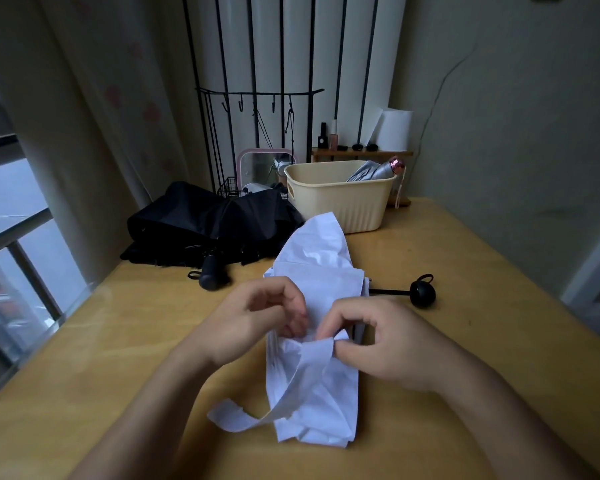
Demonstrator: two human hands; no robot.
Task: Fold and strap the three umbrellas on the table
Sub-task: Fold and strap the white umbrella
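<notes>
A pale lilac-white umbrella (321,271) lies collapsed along the middle of the wooden table (118,341), its canopy loosely gathered. Its black shaft ends in a round black handle (422,293) pointing right. My right hand (378,341) pinches the umbrella's fabric strap (291,386), which loops down to a loose end at the near left. My left hand (260,317) has curled fingers on the canopy beside the strap. A black umbrella (208,223) lies unfolded at the back left, handle toward me. A silver umbrella (374,170) with a pink cap sits in the cream basket (340,202).
Behind the basket stand a pink-framed mirror (260,164), a black wire rack (257,98) with hooks, and a small wooden shelf (361,153) with bottles and a paper roll. A window and curtain run along the left. A wall bounds the right.
</notes>
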